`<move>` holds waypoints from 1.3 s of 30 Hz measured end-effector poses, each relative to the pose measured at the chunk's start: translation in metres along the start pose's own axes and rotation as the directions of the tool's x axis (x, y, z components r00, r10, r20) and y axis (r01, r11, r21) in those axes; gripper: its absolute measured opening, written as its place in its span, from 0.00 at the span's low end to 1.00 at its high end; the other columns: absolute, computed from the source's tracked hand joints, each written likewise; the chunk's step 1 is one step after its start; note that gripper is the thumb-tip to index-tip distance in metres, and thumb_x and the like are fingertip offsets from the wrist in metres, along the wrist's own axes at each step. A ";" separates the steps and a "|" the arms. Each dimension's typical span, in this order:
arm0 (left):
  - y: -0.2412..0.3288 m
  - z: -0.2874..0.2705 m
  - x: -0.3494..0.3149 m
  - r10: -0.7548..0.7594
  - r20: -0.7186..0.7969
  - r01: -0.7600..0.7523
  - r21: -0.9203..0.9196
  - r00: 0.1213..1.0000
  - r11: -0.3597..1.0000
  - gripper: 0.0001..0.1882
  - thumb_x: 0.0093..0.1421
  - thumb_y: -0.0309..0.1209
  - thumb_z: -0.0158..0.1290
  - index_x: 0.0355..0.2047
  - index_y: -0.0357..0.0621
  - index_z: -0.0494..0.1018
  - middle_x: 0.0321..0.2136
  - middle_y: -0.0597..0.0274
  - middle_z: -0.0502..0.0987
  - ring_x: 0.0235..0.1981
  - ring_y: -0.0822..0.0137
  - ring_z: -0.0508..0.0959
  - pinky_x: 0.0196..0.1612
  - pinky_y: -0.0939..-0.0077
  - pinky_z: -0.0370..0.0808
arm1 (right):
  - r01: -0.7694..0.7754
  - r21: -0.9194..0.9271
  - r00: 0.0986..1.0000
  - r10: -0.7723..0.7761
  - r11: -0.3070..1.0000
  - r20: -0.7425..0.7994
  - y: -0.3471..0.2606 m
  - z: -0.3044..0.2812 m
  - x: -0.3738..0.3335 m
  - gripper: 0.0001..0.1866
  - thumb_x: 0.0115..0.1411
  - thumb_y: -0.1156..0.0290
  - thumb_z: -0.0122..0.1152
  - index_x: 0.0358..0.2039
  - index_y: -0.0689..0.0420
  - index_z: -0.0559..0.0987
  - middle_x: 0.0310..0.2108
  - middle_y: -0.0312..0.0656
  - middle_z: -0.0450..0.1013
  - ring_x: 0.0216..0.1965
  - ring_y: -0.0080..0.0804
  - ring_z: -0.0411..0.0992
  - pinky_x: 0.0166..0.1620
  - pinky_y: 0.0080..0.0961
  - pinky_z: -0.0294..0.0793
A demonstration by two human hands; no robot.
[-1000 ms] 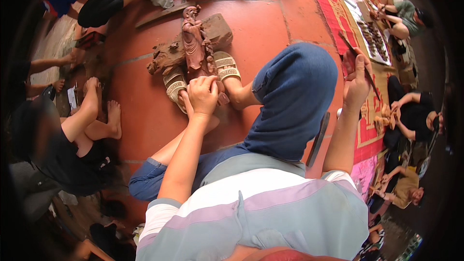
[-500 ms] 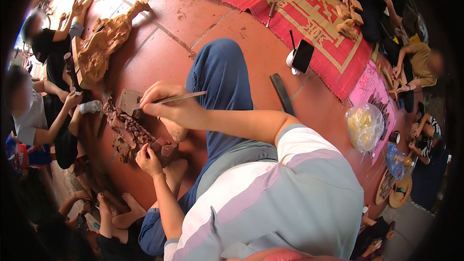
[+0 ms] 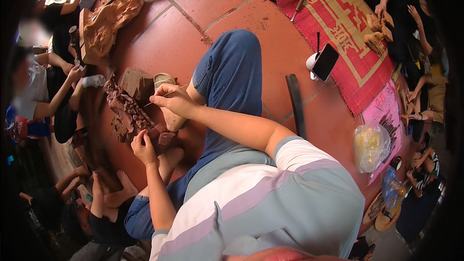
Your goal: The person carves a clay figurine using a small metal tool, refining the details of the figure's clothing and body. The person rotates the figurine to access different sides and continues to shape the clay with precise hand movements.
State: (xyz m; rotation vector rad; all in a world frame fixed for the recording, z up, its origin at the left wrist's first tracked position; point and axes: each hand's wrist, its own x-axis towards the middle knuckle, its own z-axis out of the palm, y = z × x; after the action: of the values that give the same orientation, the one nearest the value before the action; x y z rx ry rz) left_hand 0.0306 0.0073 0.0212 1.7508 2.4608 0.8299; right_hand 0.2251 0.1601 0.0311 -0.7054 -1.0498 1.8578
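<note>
A dark reddish-brown wooden figure carving with deep relief lies in front of me, beside my bare feet. My right hand is closed in a pinch on a thin stick-like tool, its lower end slanting toward the carving's right side; the kind of tip is too small to tell. My left hand is at the near end of the carving, thumb and fingers pressed together; whatever they hold, if anything, is hidden. Behind the carving stand a brownish block and a round yellowish thing.
A larger pale wood carving stands far left, near other people at work. On the right are a dark strip, a phone on a white cup, a red patterned mat, a plastic bag and a pink sheet.
My right hand has tilted the tool more steeply, lower end down toward the carving. My left hand stays by its near end, fingers drawn closer together. The whole view has shifted.
</note>
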 end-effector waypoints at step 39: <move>0.055 -0.059 -0.012 -0.230 0.805 0.801 -0.583 0.546 -0.137 0.09 0.62 0.32 0.59 0.33 0.39 0.75 0.22 0.67 0.76 0.18 0.80 0.72 0.18 0.87 0.70 | 0.648 -0.700 0.761 -0.220 0.300 0.610 0.017 0.069 0.009 0.22 0.52 0.81 0.64 0.49 0.52 0.79 0.46 0.42 0.68 0.41 0.30 0.71 0.41 0.23 0.75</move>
State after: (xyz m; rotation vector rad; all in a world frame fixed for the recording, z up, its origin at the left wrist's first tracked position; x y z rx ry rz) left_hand 0.0654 -0.0144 0.0921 0.1668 1.2548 1.2000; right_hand 0.1594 0.1373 0.0490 -0.4655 -2.3368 0.7893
